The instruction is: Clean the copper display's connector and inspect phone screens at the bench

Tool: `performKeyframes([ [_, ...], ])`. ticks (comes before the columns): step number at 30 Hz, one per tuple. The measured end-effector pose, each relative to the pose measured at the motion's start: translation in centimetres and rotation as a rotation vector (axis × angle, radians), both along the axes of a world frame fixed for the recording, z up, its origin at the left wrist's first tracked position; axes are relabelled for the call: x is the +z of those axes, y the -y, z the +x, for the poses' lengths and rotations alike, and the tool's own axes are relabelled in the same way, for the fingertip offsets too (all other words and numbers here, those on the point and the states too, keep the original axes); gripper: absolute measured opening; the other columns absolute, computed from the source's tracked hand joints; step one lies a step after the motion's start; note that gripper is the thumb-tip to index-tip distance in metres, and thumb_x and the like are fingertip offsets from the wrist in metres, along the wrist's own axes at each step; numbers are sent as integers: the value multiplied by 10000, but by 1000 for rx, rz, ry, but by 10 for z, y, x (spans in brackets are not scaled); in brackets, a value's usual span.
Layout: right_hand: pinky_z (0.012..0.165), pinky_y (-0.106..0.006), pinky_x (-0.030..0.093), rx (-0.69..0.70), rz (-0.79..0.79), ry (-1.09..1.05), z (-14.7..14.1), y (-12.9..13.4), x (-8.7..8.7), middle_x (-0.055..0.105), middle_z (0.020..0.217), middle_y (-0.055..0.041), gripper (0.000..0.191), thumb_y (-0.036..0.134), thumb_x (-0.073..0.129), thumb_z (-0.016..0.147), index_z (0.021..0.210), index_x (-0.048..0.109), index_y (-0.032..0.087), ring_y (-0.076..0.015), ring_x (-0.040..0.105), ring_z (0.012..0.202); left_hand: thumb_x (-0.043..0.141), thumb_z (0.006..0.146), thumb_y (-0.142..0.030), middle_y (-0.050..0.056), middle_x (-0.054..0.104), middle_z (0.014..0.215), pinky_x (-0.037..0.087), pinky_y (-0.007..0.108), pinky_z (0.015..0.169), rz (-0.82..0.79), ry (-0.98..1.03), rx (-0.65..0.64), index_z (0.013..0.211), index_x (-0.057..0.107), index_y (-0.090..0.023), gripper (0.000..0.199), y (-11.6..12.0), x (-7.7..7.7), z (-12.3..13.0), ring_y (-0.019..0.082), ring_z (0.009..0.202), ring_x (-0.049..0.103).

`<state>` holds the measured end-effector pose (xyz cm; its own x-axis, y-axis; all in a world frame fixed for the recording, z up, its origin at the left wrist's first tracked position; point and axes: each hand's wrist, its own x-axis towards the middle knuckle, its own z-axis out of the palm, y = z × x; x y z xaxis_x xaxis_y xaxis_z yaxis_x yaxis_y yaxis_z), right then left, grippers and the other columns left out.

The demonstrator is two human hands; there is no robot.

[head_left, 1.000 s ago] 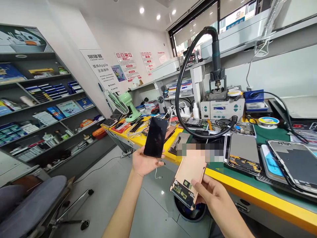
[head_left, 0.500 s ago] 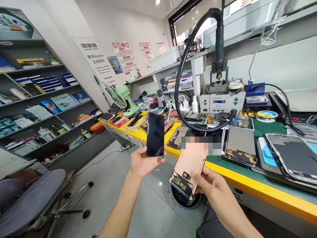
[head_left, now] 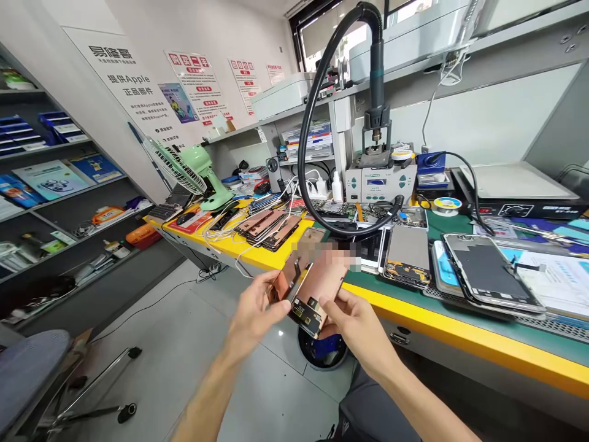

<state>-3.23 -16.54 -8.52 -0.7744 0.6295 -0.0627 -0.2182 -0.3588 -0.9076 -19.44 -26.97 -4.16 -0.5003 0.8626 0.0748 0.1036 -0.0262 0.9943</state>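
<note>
My left hand [head_left: 255, 307] is closed on the edge of a phone screen [head_left: 281, 285], which is tilted and shows coppery tones, with a dark strip along it. My right hand [head_left: 354, 316] grips a second phone screen [head_left: 324, 276] by its lower right side, thumb on top. This one has its copper-coloured back up, with a black section and small gold patches at the lower end. The two screens are side by side, edges very close; whether they touch I cannot tell. A blurred patch hides their upper ends.
Below me lies a yellow-edged bench [head_left: 460, 331]. Stacked copper-backed screens [head_left: 267, 228] lie at its left, near a green fan [head_left: 202, 175]. A thick black hose [head_left: 304, 135] arches over a rework station [head_left: 380, 181]. Opened phone parts [head_left: 492, 270] lie right; a bin [head_left: 322, 353] stands beneath.
My left hand has turned its screen from its black face to a tilted position and brought it against or close beside the right one. The view has shifted to the right.
</note>
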Motion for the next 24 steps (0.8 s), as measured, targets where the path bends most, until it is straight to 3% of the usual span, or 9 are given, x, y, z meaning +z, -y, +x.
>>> performKeyframes([
  [3,630,-333,572,16,-14,-44,-5,1,1,641,777,-43,348,463,671,856,979,638,139,-174,608,667,686,738,-217,55,530,1133,439,366,917,-134,-442,156,1203,502,-222,500,2,-7,23,207,1022,535],
  [6,689,-365,583,69,-41,-100,-5,1,1,640,849,-48,322,420,691,852,1022,635,152,-191,627,744,670,718,-269,64,479,1190,473,383,907,-213,-646,273,1207,458,-233,535,3,-13,38,224,1058,537],
  [12,731,-355,571,187,-144,-210,-2,2,-1,645,910,-38,297,277,713,843,1117,642,186,-153,603,764,648,723,-327,69,468,1208,484,414,944,-313,-689,314,1217,431,-237,547,2,-20,43,242,1121,526],
  [24,690,-297,533,210,-249,-274,1,-4,-4,618,899,-18,350,126,643,717,1062,652,191,-123,554,703,626,775,-400,65,465,1218,500,405,907,-371,-687,255,1235,423,-260,522,0,-17,48,236,1080,548],
])
